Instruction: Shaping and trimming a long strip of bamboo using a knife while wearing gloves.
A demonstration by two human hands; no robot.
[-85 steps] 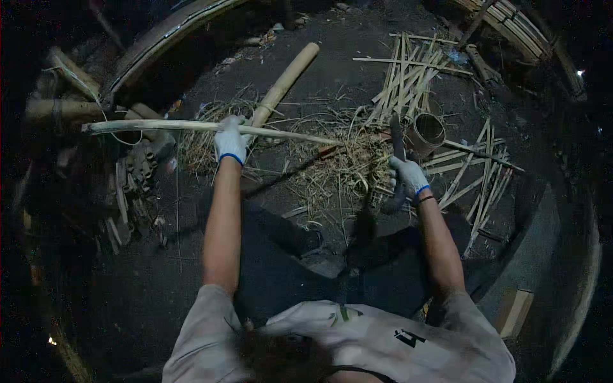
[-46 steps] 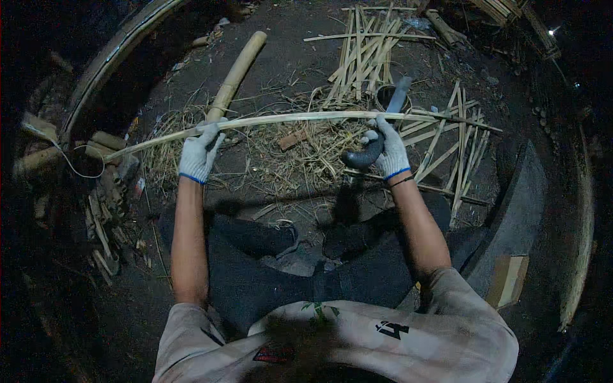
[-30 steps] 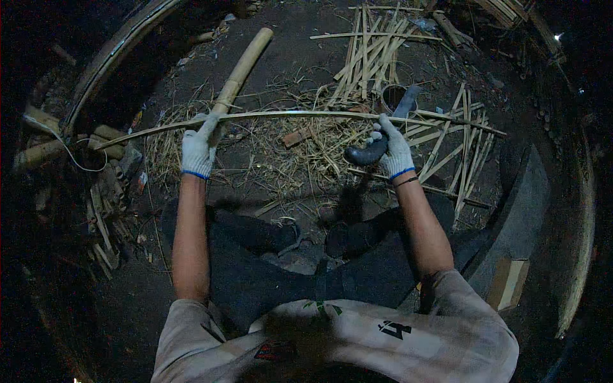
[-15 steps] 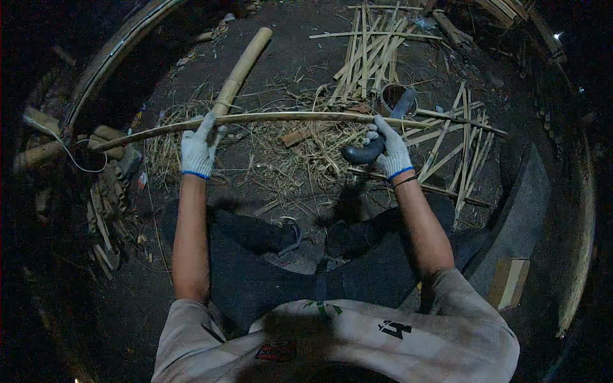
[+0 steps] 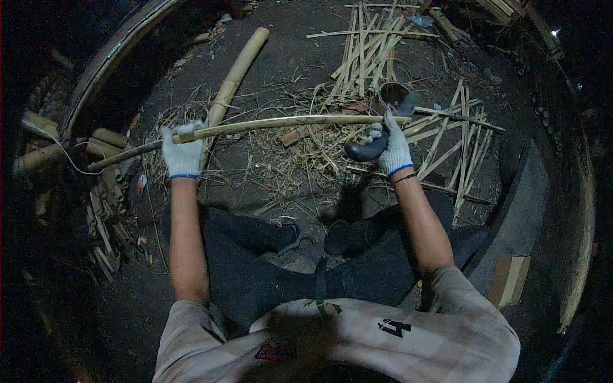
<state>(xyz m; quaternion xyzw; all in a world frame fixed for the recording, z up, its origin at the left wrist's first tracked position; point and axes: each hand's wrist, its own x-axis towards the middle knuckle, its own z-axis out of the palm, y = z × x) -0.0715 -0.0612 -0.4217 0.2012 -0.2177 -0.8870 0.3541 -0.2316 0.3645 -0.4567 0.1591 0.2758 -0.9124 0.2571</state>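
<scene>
A long, slightly curved bamboo strip (image 5: 274,123) stretches across in front of me, its left end lower than its right. My left hand (image 5: 182,156), in a white knitted glove with a blue cuff, is closed around it left of the middle. In my right hand (image 5: 396,150), gloved alike, is a knife with a thick, dark curved handle (image 5: 366,149). The right thumb lies against the strip near its right end. The knife's blade (image 5: 403,103) is blurred and points away beyond the strip.
A thick bamboo pole (image 5: 239,73) lies ahead on the dirt floor, beside a heap of shavings (image 5: 306,153). Split bamboo strips (image 5: 364,57) are piled far ahead, with others (image 5: 469,140) at right. A round container (image 5: 393,94) stands near the knife. Bamboo pieces (image 5: 108,137) lie at left.
My left hand has shifted left along the strip and turned its grip. The strip has slid a little left, and its left end has dropped. My right hand has barely moved; the blade has turned slightly.
</scene>
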